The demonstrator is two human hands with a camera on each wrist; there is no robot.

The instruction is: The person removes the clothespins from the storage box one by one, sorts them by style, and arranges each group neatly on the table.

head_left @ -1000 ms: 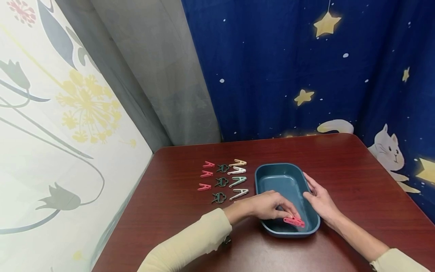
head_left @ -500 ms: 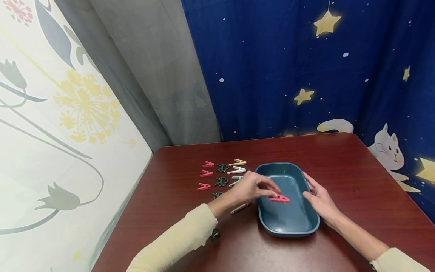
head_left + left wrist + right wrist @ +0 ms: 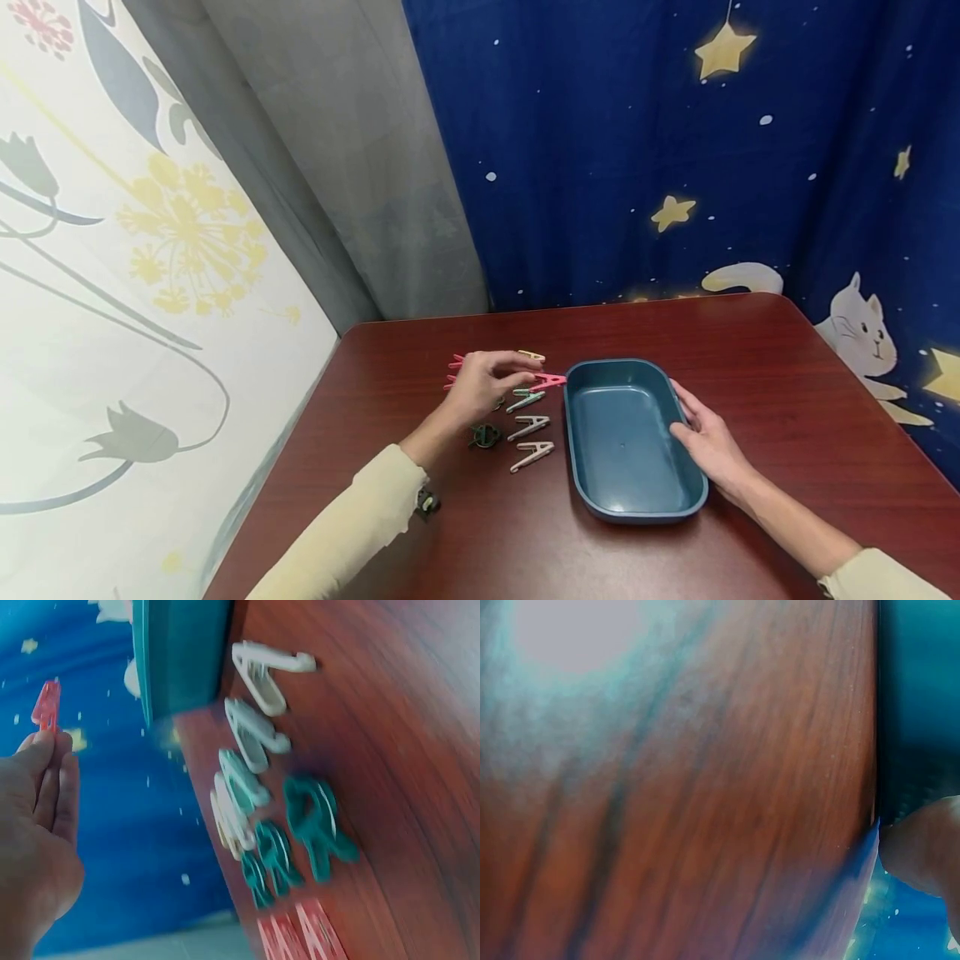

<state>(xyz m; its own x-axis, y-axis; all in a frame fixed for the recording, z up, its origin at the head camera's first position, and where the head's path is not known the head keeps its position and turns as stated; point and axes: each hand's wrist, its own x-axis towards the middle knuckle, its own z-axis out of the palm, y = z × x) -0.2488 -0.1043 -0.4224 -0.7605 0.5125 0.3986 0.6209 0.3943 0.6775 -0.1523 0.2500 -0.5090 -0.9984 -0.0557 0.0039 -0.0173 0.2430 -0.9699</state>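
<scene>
My left hand [image 3: 486,385] pinches a pink clothespin [image 3: 549,381] by one end, raised above the table just left of a blue rectangular tub [image 3: 637,507]. In the left wrist view the same pink clothespin [image 3: 47,703] points up from my fingertips. My right hand [image 3: 711,442] grips the tub's right side, thumb at the rim. The tub's visible floor holds nothing. Left of it lies a column of pale clothespins, with a beige-white clothespin [image 3: 532,456] nearest me and a mint clothespin [image 3: 525,401] farther back.
Beside the pale column lie three dark green clips [image 3: 319,829], then three pink clothespins [image 3: 321,930] farther left. My left hand partly covers both groups in the head view. The reddish-brown table [image 3: 787,392] meets a blue star curtain [image 3: 600,167] behind.
My left hand has moved out of the tub, up and to the left, carrying the pink clothespin past the rim. My right hand and the tub have stayed put.
</scene>
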